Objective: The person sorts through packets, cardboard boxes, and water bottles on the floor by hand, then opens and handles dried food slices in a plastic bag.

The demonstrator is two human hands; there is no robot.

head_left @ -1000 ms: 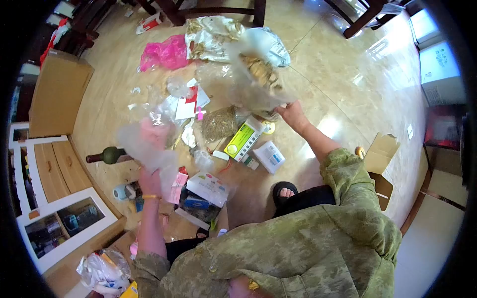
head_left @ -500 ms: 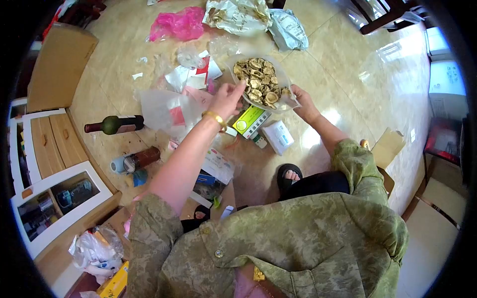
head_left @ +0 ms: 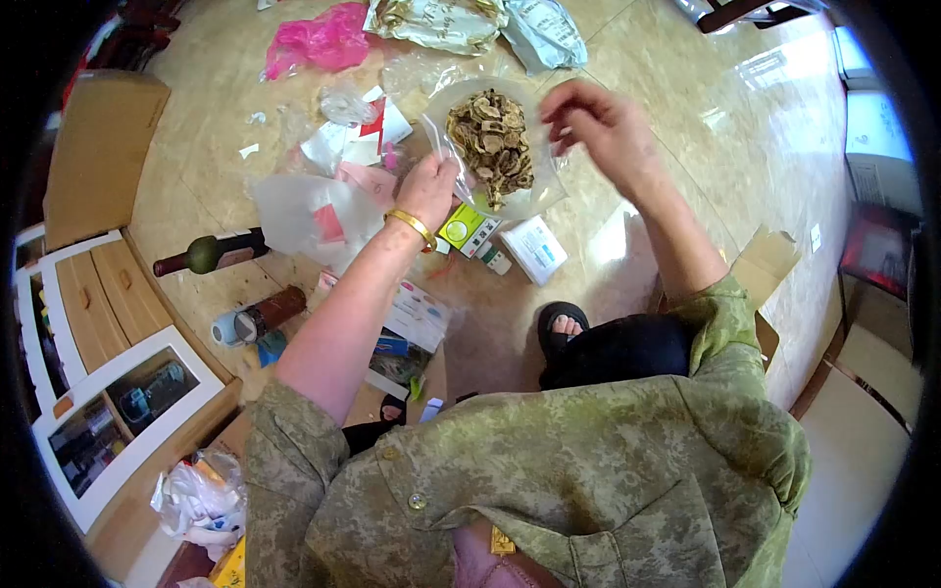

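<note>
My left hand (head_left: 429,186) is closed on the near left edge of a clear plastic bag (head_left: 544,186). Brown dried slices (head_left: 495,147), perhaps mushrooms or a dried root, lie heaped in it. My right hand (head_left: 600,132) hovers just right of the bag, apart from it, with fingers bent, spread and holding nothing. Below the bag are a green and white box (head_left: 469,230), a small bottle (head_left: 494,259) with its label partly visible, and a white packet (head_left: 534,250).
A pink plastic bag (head_left: 319,41), a printed white bag (head_left: 436,24) and a pale blue pouch (head_left: 546,36) lie beyond. On the left are a dark green bottle (head_left: 211,252), a brown jar (head_left: 274,311) and a cabinet (head_left: 118,284). A cardboard box (head_left: 769,265) stands right.
My right hand has let go of the bag's right side and risen up and away from it. My left hand still holds the bag, which now tilts differently.
</note>
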